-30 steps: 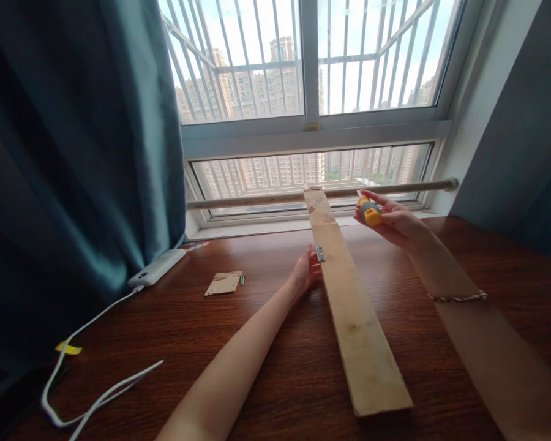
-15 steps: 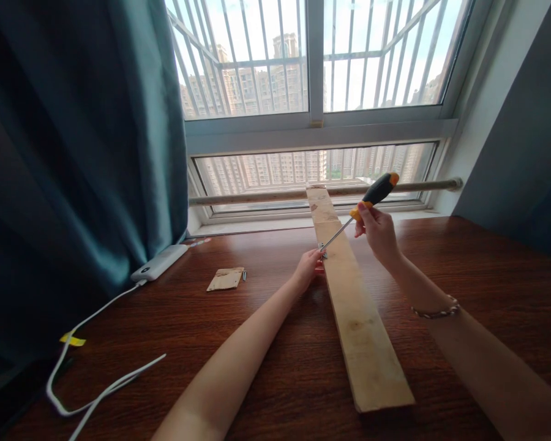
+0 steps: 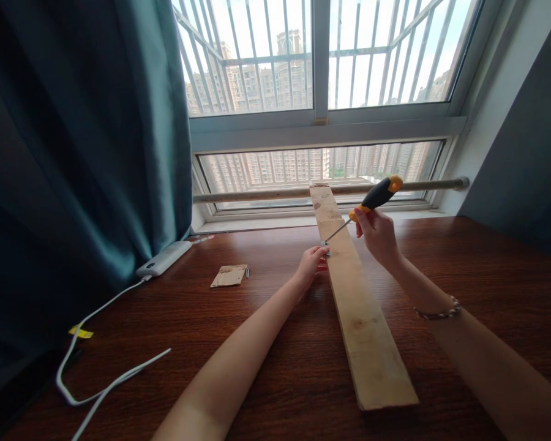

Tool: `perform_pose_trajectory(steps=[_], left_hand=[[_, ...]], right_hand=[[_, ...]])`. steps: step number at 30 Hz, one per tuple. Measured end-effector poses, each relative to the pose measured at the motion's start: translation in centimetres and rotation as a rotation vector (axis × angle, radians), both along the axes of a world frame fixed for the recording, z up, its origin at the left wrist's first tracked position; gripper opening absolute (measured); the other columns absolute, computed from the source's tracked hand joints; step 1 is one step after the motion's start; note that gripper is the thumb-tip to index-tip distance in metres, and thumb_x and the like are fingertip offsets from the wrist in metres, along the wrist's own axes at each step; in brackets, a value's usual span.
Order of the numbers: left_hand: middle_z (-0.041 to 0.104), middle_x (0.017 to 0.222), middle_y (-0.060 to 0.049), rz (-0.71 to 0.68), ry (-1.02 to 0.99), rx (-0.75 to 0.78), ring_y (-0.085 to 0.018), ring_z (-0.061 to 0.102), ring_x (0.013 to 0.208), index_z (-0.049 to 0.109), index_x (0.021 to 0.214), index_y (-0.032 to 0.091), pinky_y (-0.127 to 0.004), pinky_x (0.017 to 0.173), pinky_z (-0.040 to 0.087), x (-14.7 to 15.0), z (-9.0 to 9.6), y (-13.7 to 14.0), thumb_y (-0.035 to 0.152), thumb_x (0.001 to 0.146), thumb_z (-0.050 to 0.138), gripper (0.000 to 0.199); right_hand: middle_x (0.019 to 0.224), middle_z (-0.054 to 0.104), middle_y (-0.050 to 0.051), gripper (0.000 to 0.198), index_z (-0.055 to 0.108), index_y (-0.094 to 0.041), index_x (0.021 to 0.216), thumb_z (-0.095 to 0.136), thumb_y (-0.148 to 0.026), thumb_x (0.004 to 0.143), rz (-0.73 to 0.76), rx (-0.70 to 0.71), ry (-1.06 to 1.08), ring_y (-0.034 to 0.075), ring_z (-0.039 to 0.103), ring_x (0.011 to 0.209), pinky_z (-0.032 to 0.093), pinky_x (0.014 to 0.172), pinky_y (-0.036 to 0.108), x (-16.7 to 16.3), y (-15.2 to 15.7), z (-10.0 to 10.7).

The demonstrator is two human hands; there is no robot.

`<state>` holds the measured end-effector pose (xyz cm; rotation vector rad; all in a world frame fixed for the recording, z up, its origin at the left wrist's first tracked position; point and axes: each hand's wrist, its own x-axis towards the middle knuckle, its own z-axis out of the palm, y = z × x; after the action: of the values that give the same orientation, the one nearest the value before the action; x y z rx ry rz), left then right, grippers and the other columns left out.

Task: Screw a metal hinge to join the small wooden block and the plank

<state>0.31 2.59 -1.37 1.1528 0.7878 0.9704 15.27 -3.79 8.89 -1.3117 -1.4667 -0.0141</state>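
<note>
A long wooden board [image 3: 359, 306] lies lengthwise before me, its far part reaching to the window rail. At its left edge is a small metal piece [image 3: 327, 252], too small to identify. My left hand [image 3: 310, 262] is closed on this piece and the board's edge, thumb on top and fingers lower down. A screwdriver [image 3: 380, 193] with a black and yellow handle is gripped in my right hand [image 3: 377, 234], fingers closed around the lower handle. Its shaft slants down to the left, the tip touching at or beside the metal piece.
On the brown wooden table [image 3: 266, 367], a thin square wooden piece [image 3: 229, 275] lies left with screws [image 3: 247, 273] beside it. A white power strip [image 3: 164, 260] and white cable [image 3: 105, 301] lie near the dark curtain [image 3: 133, 122]. A rail [image 3: 257, 195] crosses the window.
The view has shifted slightly, moving everything a little to the right. My right hand has turned the screwdriver handle a little; both hands keep their hold.
</note>
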Motion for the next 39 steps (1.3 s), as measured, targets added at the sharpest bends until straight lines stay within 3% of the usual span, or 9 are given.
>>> perform_pose_trajectory(steps=[6,11,15,19,23,27,34,36,39], left_hand=[[0.058,0.074,-0.003,0.020,0.024,-0.002,-0.012,0.053,0.060,0.058,0.073,0.014,-0.023,0.055,0.040,0.2,0.2,-0.1,0.039,0.062,0.062,0.027],[0.059,0.077,-0.004,0.034,0.039,-0.041,-0.012,0.053,0.059,0.059,0.076,0.015,-0.023,0.052,0.037,0.4,0.1,0.0,0.038,0.064,0.059,0.026],[0.059,0.077,-0.003,0.029,0.024,-0.048,-0.012,0.053,0.060,0.058,0.075,0.015,-0.023,0.053,0.038,0.4,0.1,-0.1,0.038,0.062,0.060,0.026],[0.058,0.077,-0.003,0.023,0.012,-0.048,-0.012,0.052,0.060,0.057,0.075,0.015,-0.023,0.054,0.038,0.3,0.2,-0.3,0.038,0.063,0.060,0.026],[0.057,0.075,-0.003,0.024,0.009,-0.049,-0.012,0.052,0.059,0.057,0.075,0.015,-0.023,0.054,0.038,0.2,0.2,-0.3,0.039,0.062,0.061,0.027],[0.059,0.078,-0.004,0.030,0.031,-0.050,-0.012,0.053,0.062,0.058,0.075,0.015,-0.024,0.056,0.039,0.3,0.2,-0.2,0.039,0.061,0.062,0.029],[0.059,0.079,-0.005,0.030,0.056,-0.047,-0.013,0.054,0.063,0.059,0.077,0.014,-0.024,0.055,0.038,0.3,0.2,-0.1,0.040,0.062,0.061,0.030],[0.059,0.080,-0.005,0.025,0.057,-0.040,-0.014,0.054,0.064,0.059,0.078,0.014,-0.025,0.056,0.039,0.2,0.2,-0.1,0.041,0.063,0.061,0.031],[0.059,0.082,-0.006,0.013,0.062,-0.032,-0.014,0.055,0.065,0.059,0.080,0.015,-0.025,0.056,0.039,0.1,0.2,-0.2,0.042,0.065,0.060,0.031]], right_hand=[[0.052,0.055,0.001,0.042,0.054,-0.018,0.070,0.035,-0.051,0.087,-0.014,-0.022,-0.047,0.012,0.052,0.048,0.039,0.056,0.023,-0.1,0.0,-0.1],[0.075,0.062,0.006,0.035,0.060,-0.016,0.075,0.046,-0.047,0.082,-0.013,-0.031,-0.125,0.013,0.054,0.055,0.041,0.054,0.025,0.0,0.4,1.2],[0.073,0.062,0.004,0.025,0.057,-0.016,0.081,0.063,-0.036,0.068,0.013,-0.074,0.040,0.014,0.056,0.056,0.042,0.050,0.024,-0.1,1.4,3.0],[0.078,0.063,0.004,0.033,0.050,-0.017,0.090,0.064,-0.022,0.061,0.001,-0.092,0.217,0.016,0.059,0.062,0.044,0.049,0.024,-0.3,2.6,3.8],[0.082,0.062,0.006,0.033,0.049,-0.018,0.090,0.065,-0.030,0.063,-0.037,-0.051,0.231,0.018,0.059,0.068,0.046,0.053,0.027,-0.5,3.0,3.5],[0.078,0.062,0.006,0.039,0.052,-0.017,0.079,0.073,-0.042,0.055,-0.082,0.048,0.162,0.020,0.058,0.069,0.047,0.058,0.031,0.0,2.7,3.3],[0.089,0.064,0.005,0.055,0.042,-0.021,0.103,0.070,-0.031,0.057,0.380,-0.084,0.371,0.011,0.053,0.048,0.037,0.037,0.022,0.3,1.3,4.3],[0.093,0.062,0.006,0.051,0.043,-0.020,0.103,0.068,-0.030,0.060,0.355,-0.081,0.386,0.011,0.054,0.049,0.037,0.036,0.022,0.2,1.3,4.1],[0.092,0.060,0.007,0.048,0.048,-0.019,0.100,0.069,-0.036,0.060,0.175,-0.020,0.351,0.015,0.058,0.057,0.041,0.040,0.024,0.7,2.0,3.4]])
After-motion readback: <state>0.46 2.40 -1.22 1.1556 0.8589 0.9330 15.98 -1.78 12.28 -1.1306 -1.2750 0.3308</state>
